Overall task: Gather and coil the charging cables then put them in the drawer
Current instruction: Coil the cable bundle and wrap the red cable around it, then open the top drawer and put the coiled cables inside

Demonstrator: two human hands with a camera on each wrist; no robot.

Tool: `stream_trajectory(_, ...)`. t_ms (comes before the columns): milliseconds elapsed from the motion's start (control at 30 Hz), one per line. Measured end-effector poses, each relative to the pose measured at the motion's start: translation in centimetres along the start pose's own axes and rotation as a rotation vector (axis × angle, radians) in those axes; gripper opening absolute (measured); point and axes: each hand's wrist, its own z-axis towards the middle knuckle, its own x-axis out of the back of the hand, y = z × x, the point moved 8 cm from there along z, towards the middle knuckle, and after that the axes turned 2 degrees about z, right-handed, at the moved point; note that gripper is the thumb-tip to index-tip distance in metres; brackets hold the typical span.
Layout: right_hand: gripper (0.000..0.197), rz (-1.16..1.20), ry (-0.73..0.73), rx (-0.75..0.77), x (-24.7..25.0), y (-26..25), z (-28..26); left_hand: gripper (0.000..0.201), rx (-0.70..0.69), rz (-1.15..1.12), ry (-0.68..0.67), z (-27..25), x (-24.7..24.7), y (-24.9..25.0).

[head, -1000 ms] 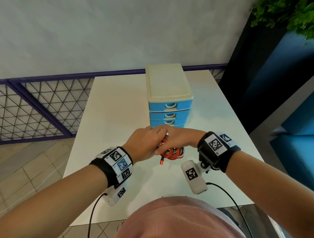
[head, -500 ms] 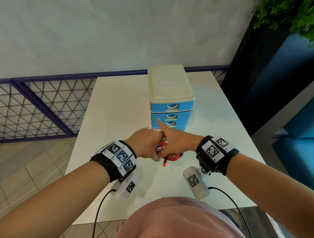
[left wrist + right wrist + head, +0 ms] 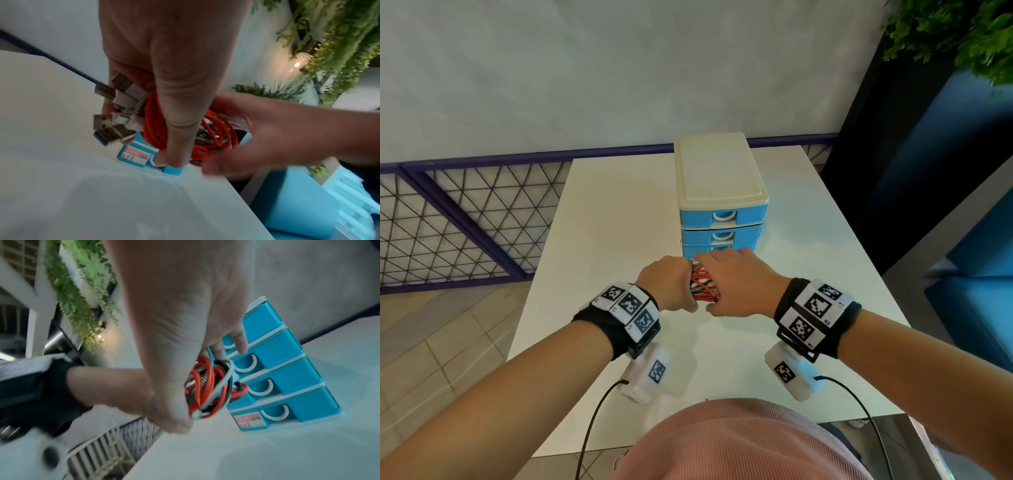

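Note:
A coil of red charging cables with several USB plugs sticking out is gripped by my left hand, fingers wrapped round the coil. My right hand lies against the bundle's right side. Its fingers stretch straight toward the blue drawer unit, by the white handles of the upper drawers. All drawers look closed. The bundle hangs just in front of the lower drawers, above the white table.
The drawer unit has a cream lid and stands mid-table. A purple mesh fence runs left of the table. A dark wall, a blue seat and green plants lie to the right. Wrist camera leads trail off the near edge.
Both hands have carried the bundle forward and up to the drawer fronts. The dangling plug end no longer hangs below. My right fingers have gone from pointing up to reaching at the drawers.

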Motion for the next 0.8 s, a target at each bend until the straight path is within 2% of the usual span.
stream_trajectory(100,0.092,-0.275,0.024,0.018,-0.6,-0.7,-0.4,0.029,0.017,-0.086,-0.071,0.3,-0.1,-0.2)
stream_trajectory(167,0.091,-0.347,0.073,-0.008,-0.7,-0.9,-0.2,0.024,-0.008,-0.148,-0.137,0.2,-0.3,0.3)
stream_trajectory(267,0.069,-0.255,0.152,-0.002,-0.3,-1.0,0.2,0.021,-0.036,-0.216,-0.183,0.0,-0.1,0.6)
stream_trajectory(333,0.048,-0.136,0.155,-0.005,0.0,-1.1,0.4,0.019,-0.040,-0.266,-0.214,-0.1,-0.1,0.5)
stream_trajectory(400,0.035,-0.064,0.140,-0.005,0.3,-1.1,0.5,0.017,-0.051,-0.295,-0.248,-0.2,-0.2,0.4)
stream_trajectory(500,0.030,-0.031,0.110,0.007,0.3,-0.9,0.5,0.013,-0.066,-0.291,-0.322,-0.2,-0.4,0.5)
stream_trajectory(600,0.033,0.018,0.082,-0.023,0.0,-0.5,0.4,0.015,-0.081,-0.256,-0.389,-0.1,-0.1,0.9)
stream_trajectory(700,0.033,0.062,0.051,-0.089,0.2,1.0,0.0,0.028,-0.146,-0.274,-0.326,0.4,1.0,1.1)
stream_trajectory(767,0.029,0.058,0.049,-0.139,0.6,2.7,-0.3,0.039,-0.185,-0.406,-0.206,1.1,2.8,0.7)
stream_trajectory(800,0.028,0.046,0.050,-0.163,0.9,3.6,-0.5,0.039,-0.208,-0.479,-0.113,1.3,4.0,0.4)
